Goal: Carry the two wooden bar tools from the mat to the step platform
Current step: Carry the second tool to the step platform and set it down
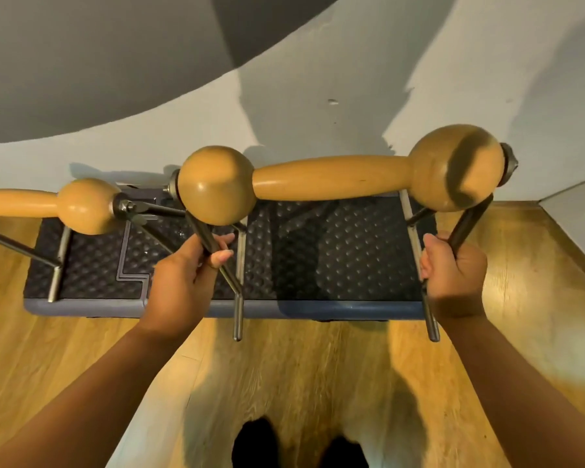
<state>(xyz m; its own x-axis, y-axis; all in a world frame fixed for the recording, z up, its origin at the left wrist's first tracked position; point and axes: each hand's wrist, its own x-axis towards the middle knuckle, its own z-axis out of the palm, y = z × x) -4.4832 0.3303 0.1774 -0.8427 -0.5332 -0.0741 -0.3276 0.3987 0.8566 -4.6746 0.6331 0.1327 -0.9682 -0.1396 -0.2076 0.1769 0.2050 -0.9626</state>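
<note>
We grip the second wooden bar tool by its metal legs, the left hand and the right hand both closed around them, above the step platform, where the first bar tool already rests at its left end. The risk is a leg landing past the front edge, so the tool tips onto the wooden floor, or knocking the first tool. Free room lies on the right half, with the wall close behind.

No readable text, label, brand, number or sign appears anywhere in this view.
</note>
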